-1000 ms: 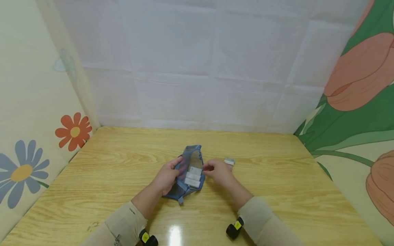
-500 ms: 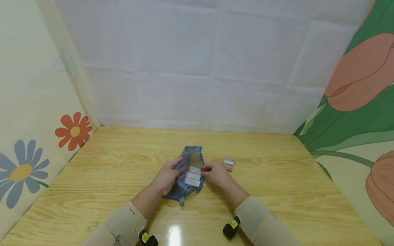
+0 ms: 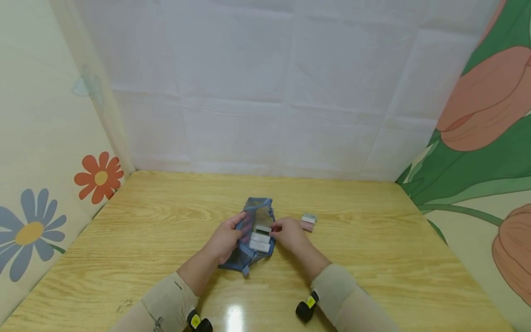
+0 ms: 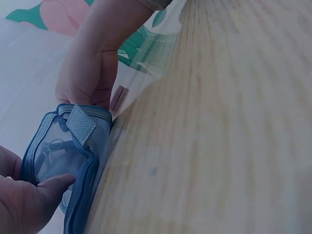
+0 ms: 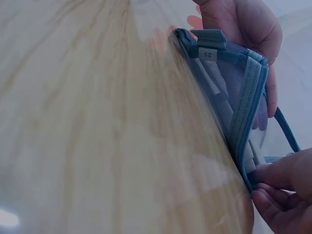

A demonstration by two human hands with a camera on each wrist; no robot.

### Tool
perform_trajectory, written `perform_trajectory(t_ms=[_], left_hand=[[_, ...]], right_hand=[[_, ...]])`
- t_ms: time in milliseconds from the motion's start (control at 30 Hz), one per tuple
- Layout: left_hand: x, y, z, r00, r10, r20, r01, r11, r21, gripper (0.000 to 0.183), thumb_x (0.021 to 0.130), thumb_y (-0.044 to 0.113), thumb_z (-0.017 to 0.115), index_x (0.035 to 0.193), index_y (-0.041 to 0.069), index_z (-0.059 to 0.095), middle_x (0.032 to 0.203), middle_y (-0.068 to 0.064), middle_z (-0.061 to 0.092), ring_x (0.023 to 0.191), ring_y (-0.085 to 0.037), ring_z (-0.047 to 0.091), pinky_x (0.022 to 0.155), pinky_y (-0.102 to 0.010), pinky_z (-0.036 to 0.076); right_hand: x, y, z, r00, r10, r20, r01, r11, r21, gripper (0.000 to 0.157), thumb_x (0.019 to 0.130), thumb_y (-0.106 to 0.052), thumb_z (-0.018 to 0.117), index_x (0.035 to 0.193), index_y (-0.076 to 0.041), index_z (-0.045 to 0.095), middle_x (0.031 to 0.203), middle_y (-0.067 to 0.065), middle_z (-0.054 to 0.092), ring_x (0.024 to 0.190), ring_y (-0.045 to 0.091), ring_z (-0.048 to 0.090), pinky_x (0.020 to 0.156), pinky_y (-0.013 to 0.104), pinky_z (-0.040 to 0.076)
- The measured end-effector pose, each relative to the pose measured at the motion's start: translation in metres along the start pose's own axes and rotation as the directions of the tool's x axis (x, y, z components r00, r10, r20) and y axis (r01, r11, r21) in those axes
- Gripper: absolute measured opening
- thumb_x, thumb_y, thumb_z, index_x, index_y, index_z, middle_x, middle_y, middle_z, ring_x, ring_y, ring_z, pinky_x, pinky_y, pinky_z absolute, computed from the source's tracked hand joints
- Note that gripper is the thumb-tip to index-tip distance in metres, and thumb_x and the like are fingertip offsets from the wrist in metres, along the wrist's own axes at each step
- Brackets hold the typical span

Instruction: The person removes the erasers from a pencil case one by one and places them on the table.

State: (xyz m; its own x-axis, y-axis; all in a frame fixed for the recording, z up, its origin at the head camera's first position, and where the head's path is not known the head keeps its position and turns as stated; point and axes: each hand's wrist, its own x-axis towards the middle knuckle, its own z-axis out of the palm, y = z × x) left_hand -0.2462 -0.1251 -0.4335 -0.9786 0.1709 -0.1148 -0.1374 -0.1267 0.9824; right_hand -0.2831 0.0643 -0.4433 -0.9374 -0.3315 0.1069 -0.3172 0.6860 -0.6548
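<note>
A blue mesh zip pouch [image 3: 258, 210] lies open on the table, with several small white blocks [image 3: 260, 238] in a row inside. My left hand [image 3: 226, 237] grips its left side, the thumb over the edge; in the left wrist view the thumb [image 4: 58, 183] lies against the mesh. At the right edge, my right hand [image 3: 290, 233] pinches the farthest white block, which sits tilted. From the right wrist, thumb and fingertips [image 5: 273, 175] show right at the zip edge, partly covering that block. Pink stripes show through the mesh.
Just right of my right hand, a small stack of pink, white and grey pieces [image 3: 309, 222] lies on the wooden table [image 3: 373, 240]. A white sheet [image 3: 265, 92] hangs behind the table, with flower-printed panels at both sides.
My right hand has shifted slightly left and toward the person, and the farthest white block has tilted. The pink stack shows more. My left hand keeps its hold on the pouch.
</note>
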Motion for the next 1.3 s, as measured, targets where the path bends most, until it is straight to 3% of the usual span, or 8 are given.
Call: perform_trajectory(t_ms=[267,600,833,1067,1300], left_hand=[[-0.002,0.001,0.001,1.000,-0.001,-0.001,0.001,1.000,0.007,0.065,0.080,-0.018,0.029,0.143,-0.002,0.022,0.146,-0.019,0.026,0.129,-0.034,0.034,0.098,-0.047,0.038],[-0.001,0.002,0.000,1.000,-0.011,0.000,0.011,1.000,0.013,0.066,0.079,-0.018,0.030,0.143,-0.002,0.022,0.147,-0.018,0.026,0.129,-0.034,0.034,0.098,-0.046,0.038],[-0.001,0.002,0.001,1.000,-0.010,-0.008,0.010,1.000,0.009,0.066,0.079,-0.018,0.030,0.143,-0.002,0.022,0.146,-0.019,0.026,0.128,-0.034,0.034,0.098,-0.047,0.038],[-0.002,0.003,0.002,1.000,-0.010,-0.004,0.010,1.000,0.000,0.067,0.078,-0.019,0.029,0.143,-0.002,0.022,0.146,-0.020,0.026,0.129,-0.035,0.033,0.099,-0.048,0.036],[0.000,0.003,0.002,1.000,-0.007,-0.003,0.007,1.000,0.010,0.066,0.079,-0.018,0.030,0.143,-0.002,0.023,0.146,-0.019,0.026,0.129,-0.035,0.033,0.098,-0.048,0.038]], right_hand=[[0.001,-0.002,0.001,0.999,0.014,-0.030,-0.014,1.000,-0.007,0.014,0.076,-0.013,0.070,0.087,-0.003,0.071,0.072,-0.003,0.064,0.067,0.007,0.054,0.064,0.023,0.047],[0.003,-0.006,-0.002,1.000,0.028,-0.008,-0.028,0.999,-0.031,0.013,0.074,-0.013,0.072,0.082,-0.003,0.070,0.067,-0.003,0.059,0.062,0.009,0.052,0.058,0.022,0.045],[0.006,-0.001,-0.003,0.994,0.110,0.007,-0.111,0.993,0.038,0.015,0.073,-0.012,0.073,0.083,-0.005,0.064,0.073,0.000,0.057,0.066,0.011,0.051,0.059,0.023,0.043],[0.001,-0.001,-0.012,0.995,0.101,0.014,-0.102,0.986,0.132,0.017,0.071,-0.007,0.074,0.083,-0.007,0.063,0.078,0.001,0.061,0.072,0.011,0.055,0.066,0.025,0.047],[-0.002,0.000,-0.032,0.994,0.108,0.008,-0.107,0.975,0.192,0.020,0.068,-0.002,0.074,0.085,-0.004,0.064,0.077,0.003,0.063,0.070,0.013,0.057,0.065,0.025,0.049]])
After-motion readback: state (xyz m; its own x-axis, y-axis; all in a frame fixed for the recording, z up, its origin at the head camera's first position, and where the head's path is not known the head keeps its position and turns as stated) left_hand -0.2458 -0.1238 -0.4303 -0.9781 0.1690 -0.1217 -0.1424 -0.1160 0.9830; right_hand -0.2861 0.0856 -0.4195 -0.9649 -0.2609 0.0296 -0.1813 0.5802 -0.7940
